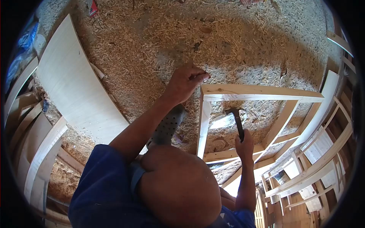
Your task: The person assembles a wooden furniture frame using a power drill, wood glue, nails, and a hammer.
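Note:
My right hand (245,144) is wrapped round the dark handle of a claw hammer (238,123), whose head is over the opening of a wooden frame (258,91). Just outside the frame's near-left corner, my left hand (186,83) is closed in a pinch. A thin dark nail (206,71) shows at its fingertips, small and partly hidden by the thumb and finger. The frame is made of pale timber battens with crosspieces, and the hammer head is apart from the left hand.
Wood shavings (144,49) cover the floor. A pale plywood sheet (74,79) lies at left, beside stacked boards (43,159). My bent knee (178,182) and a foot in a perforated shoe (167,123) are close below. More wooden frames (315,171) stand at right.

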Tool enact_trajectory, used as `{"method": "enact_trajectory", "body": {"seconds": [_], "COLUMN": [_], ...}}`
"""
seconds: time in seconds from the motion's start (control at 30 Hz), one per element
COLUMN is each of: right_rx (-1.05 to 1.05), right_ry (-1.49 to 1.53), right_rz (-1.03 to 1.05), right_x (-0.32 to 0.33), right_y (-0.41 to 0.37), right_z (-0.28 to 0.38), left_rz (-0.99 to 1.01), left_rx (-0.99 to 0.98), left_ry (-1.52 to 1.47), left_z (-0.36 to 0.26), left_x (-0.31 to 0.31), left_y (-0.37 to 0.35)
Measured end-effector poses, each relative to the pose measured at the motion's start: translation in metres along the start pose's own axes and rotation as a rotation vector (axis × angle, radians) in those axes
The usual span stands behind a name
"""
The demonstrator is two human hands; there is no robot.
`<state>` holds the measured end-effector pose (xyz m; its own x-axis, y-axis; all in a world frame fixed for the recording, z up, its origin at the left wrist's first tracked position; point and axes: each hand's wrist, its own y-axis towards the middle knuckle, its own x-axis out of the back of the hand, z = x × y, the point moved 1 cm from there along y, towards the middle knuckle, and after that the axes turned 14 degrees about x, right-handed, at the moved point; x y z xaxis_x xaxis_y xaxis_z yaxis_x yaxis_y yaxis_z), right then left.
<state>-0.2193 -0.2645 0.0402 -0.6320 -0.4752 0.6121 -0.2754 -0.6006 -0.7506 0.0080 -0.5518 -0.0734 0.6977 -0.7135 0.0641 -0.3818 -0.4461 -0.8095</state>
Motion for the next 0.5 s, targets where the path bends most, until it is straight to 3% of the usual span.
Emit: {"method": "enact_trajectory", "body": {"seconds": [0.1,0.37,0.5], "right_rx": [0.03,0.101,0.024], "right_ry": [-0.018,-0.118,-0.141], "right_rz": [-0.015,-0.022,-0.089], "right_x": [0.013,0.075,0.114], "right_y": [0.001,-0.001,-0.004], "right_z": [0.007,0.005,0.017], "left_rz": [-0.001,0.109,0.093], "left_rx": [-0.04,0.154,0.115], "left_ry": [-0.036,-0.306,-0.248], "left_z": [0.007,0.009,0.009], "left_x": [-0.006,-0.017,-0.018], "left_y": [0.003,-0.004,-0.001]}}
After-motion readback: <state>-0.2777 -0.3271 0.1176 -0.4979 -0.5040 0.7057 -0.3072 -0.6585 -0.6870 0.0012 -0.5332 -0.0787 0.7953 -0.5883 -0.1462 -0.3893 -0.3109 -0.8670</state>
